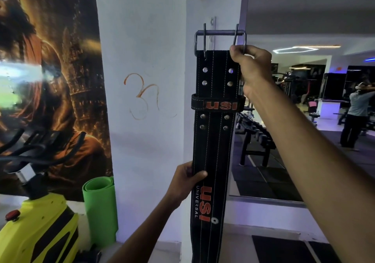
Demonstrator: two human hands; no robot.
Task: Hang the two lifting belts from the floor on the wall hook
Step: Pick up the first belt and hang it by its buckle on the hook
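head view is showing a black lifting belt (213, 141) hanging upright in front of a white wall pillar (150, 120), held by both hands. the right hand (251, 68) is closing its fingers around the right end of the belt's metal buckle (220, 39), up high, while the left hand (186, 179) is pinching the belt's left edge lower down, thumb lying across the front just above the orange "usi universal" lettering. the buckle's two prongs are standing up past its roller bar. a small metal wall hook (212, 27) is showing on the pillar just behind the buckle's top bar; whether the buckle is touching it cannot be told. the belt's keeper loop, also marked "usi", is wrapping the strap midway between the hands, and the lower end is running out of the bottom of the frame. only one belt is in view.

to the left, a rolled green mat (99, 208) is leaning upright by the pillar, near a yellow exercise bike (38, 226) and a dark orange wall poster (50, 60). to the right, a mirror (304, 120) is reflecting a dumbbell rack and a person standing far off.
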